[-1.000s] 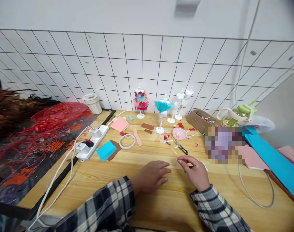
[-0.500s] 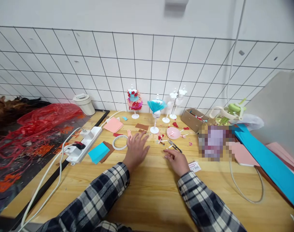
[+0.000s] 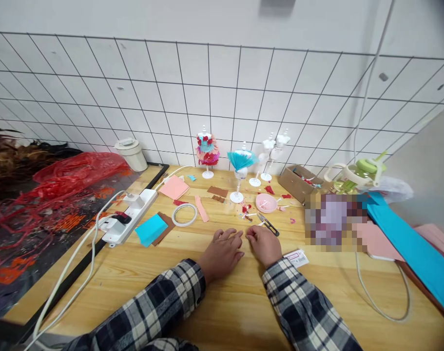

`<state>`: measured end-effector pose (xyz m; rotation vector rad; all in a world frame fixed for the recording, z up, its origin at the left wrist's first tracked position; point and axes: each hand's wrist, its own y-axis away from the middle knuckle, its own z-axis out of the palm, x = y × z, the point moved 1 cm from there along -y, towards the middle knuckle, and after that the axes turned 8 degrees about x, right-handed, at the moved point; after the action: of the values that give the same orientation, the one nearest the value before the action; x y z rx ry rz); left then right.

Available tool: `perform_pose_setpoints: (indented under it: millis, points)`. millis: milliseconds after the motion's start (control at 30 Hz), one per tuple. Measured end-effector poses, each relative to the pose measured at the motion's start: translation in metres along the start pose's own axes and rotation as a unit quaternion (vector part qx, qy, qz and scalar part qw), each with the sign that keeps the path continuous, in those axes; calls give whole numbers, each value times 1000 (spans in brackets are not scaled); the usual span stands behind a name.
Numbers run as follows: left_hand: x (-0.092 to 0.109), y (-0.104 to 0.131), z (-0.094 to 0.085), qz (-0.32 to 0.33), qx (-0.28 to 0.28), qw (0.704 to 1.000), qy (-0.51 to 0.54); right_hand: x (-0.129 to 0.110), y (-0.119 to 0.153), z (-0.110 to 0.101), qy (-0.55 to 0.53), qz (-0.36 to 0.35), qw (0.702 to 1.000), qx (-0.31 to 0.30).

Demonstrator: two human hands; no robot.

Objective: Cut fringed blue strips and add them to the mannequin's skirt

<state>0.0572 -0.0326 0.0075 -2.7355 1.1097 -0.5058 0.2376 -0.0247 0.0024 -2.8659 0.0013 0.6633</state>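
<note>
My left hand (image 3: 222, 253) lies low over the wooden table, fingers stretched out and a little apart, with nothing visible in it. Close to its fingertips, my right hand (image 3: 264, 244) is closed in a pinch; whatever it may hold is too small to make out. Just beyond the right hand lie black-handled thread snips (image 3: 268, 224). A small white mannequin (image 3: 239, 183) wearing a fan of blue crepe paper (image 3: 241, 160) stands upright farther back. To its right sits a pink dish (image 3: 266, 204), and red scraps (image 3: 245, 208) are scattered nearby. A printed label (image 3: 297, 258) rests beside my right wrist.
Another mannequin wears a ruffled paper dress (image 3: 207, 148); two bare mannequins (image 3: 267, 148) stand right of it. At left are a tape roll (image 3: 184, 224), blue paper (image 3: 151, 229) and a power strip (image 3: 132, 217) with cables. A cardboard box (image 3: 295, 184) and a bottle (image 3: 364, 170) stand right.
My left hand has come back from near the tape roll toward my right hand, uncovering a pink paper strip. My right hand's fingers have drawn closer together. The view has shifted slightly.
</note>
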Motion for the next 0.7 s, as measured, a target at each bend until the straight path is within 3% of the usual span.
perform_pose_setpoints:
  millis: [167, 333, 467, 700]
  points:
    - [2, -5, 9, 34, -10, 999, -41, -1, -1, 1, -1, 4, 1000, -4]
    - [7, -11, 6, 77, -14, 994, -80, 5, 3, -7, 46, -11, 999, -17]
    - [3, -6, 5, 58, -14, 996, -70, 13, 10, -15, 81, -8, 997, -18]
    - [-4, 8, 2, 24, 76, 996, -29, 22, 22, -16, 94, -1, 994, 47]
